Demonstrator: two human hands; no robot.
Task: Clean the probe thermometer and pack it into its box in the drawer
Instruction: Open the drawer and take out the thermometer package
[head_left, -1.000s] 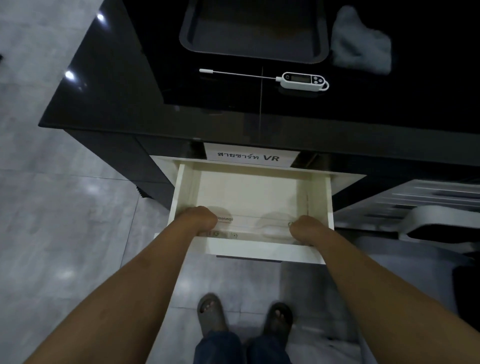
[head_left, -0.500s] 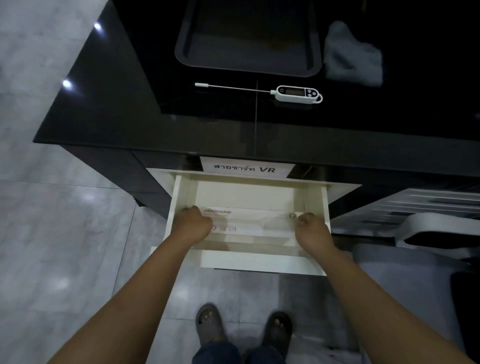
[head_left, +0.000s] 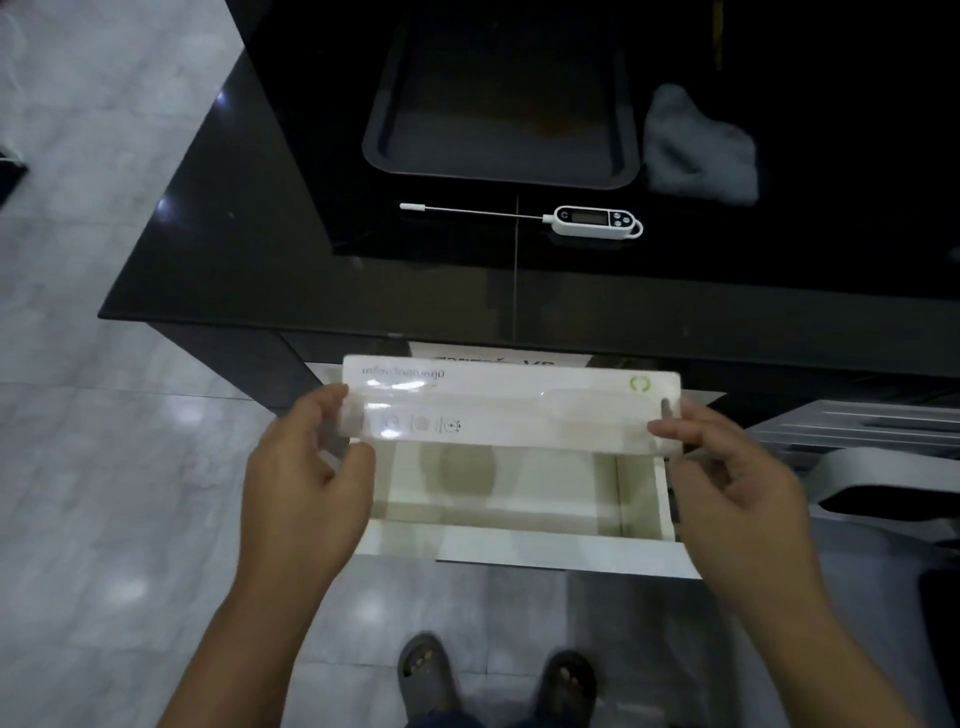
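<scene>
Though blurred, box (head_left: 511, 402) lettering Thai.

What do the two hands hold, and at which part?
The thermometer box, lifted above the open drawer: left hand at its left end, right hand at its right end.

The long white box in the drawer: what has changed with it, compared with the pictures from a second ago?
Both hands, left and right, have lifted the long white cardboard box with a clear window up out of the open cream drawer, holding it by its ends. The white probe thermometer, dark tray and grey cloth stayed on the black counter.
</scene>
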